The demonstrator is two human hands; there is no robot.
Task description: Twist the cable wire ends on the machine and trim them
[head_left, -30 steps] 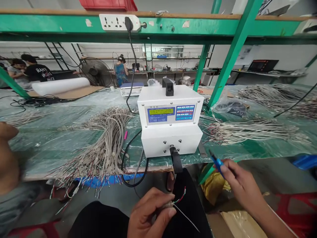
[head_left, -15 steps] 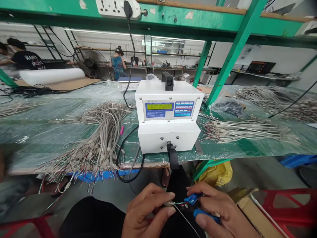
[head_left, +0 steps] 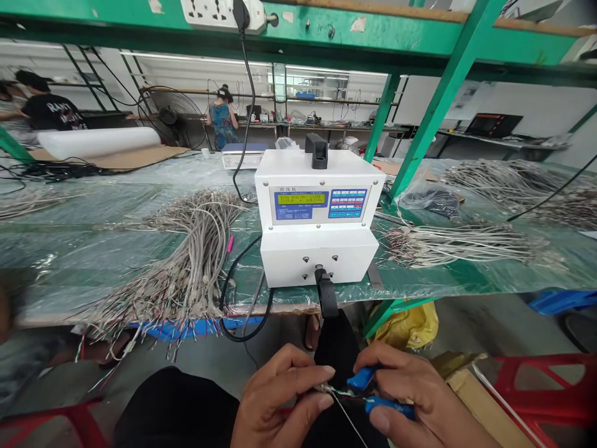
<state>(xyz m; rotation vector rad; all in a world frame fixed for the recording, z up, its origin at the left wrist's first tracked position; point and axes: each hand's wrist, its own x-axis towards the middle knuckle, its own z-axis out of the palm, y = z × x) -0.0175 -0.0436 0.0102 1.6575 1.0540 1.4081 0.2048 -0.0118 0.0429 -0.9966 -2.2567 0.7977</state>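
Observation:
My left hand (head_left: 284, 398) pinches a thin cable end (head_left: 323, 387) between thumb and fingertips. Fine wires (head_left: 344, 392), green and white among them, stick out of it to the right, and a pale strand hangs down below. In my right hand (head_left: 410, 392) are blue-handled pliers (head_left: 389, 407), the two grips spread apart under thumb and fingers. Their head lies close to the fine wires; whether the jaws touch them I cannot tell. Both hands are low in view, over my dark-clothed legs.
A white wire-twisting machine (head_left: 319, 249) with a black front clamp (head_left: 326, 292) stands at the table's edge. Bundles of grey cables lie left (head_left: 186, 274) and right (head_left: 466, 244). A cardboard box (head_left: 485, 404) and red stool (head_left: 545, 392) are at lower right. People work behind.
The pliers' grips have shifted slightly and their head sits differently against the wires. My left hand has moved a little to the right, still pinching the cable end.

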